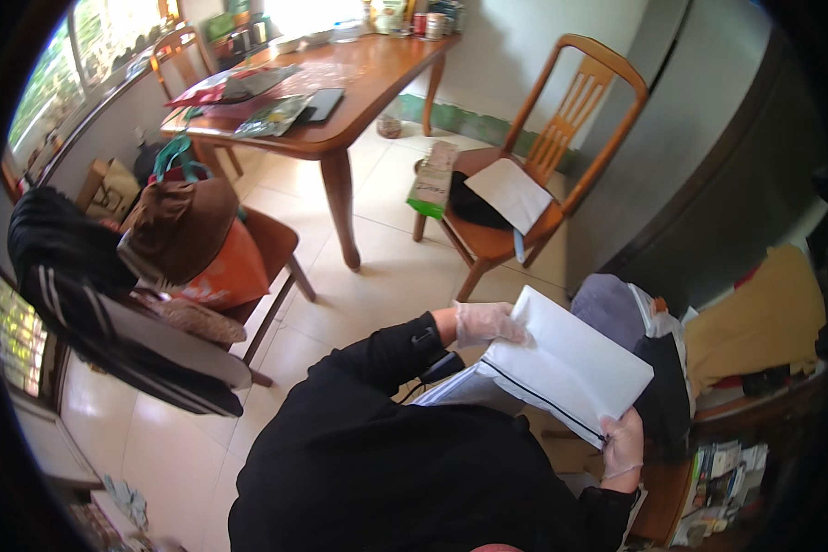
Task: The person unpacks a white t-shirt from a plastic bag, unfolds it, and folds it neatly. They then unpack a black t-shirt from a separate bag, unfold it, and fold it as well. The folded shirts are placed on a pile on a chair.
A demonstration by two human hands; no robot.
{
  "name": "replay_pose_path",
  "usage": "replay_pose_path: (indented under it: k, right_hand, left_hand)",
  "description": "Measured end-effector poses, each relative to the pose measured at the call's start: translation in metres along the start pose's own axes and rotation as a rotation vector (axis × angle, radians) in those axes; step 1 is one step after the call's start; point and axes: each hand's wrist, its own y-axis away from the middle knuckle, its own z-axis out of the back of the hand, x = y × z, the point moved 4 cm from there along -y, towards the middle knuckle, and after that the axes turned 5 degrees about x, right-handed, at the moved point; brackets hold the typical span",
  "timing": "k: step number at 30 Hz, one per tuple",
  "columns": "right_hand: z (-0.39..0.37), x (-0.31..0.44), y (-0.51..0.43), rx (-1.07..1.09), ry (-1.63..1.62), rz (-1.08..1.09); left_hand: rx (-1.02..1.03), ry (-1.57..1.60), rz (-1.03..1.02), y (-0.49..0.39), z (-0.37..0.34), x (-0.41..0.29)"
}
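A flat white pouch (579, 355) with a black zipper along its near edge is held out in front of my body. Clear disposable gloves cover both hands. My left hand (493, 324) grips the pouch's left end, thumb on its upper face. At the opposite end, my right hand (623, 441) pinches the near corner, close to the end of the zipper. The underside of the pouch is hidden. Beyond it stands a wooden chair (490, 238), where a white flat item (510, 193) rests partly over a black item (479, 203).
A packet (433, 179) bearing writing overhangs that chair's left edge. The wooden table (386, 69) holds bags and a dark flat device (322, 105). At left, another chair (276, 238) carries a brown hat (183, 224) and an orange bag (231, 265). Grey-purple fabric (607, 310) lies close right.
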Motion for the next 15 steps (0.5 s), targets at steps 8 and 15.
replay_pose_path:
  k: [8,15]
  right_hand:
    - [0.010,-0.001,0.003,-0.016,-0.010,-0.077]
    - [0.012,0.003,0.004,-0.105,0.016,-0.139]
  left_hand:
    - [-0.003,0.606,0.060,-0.001,-0.008,-0.006]
    - [-0.209,0.592,0.135,-0.001,0.004,0.020]
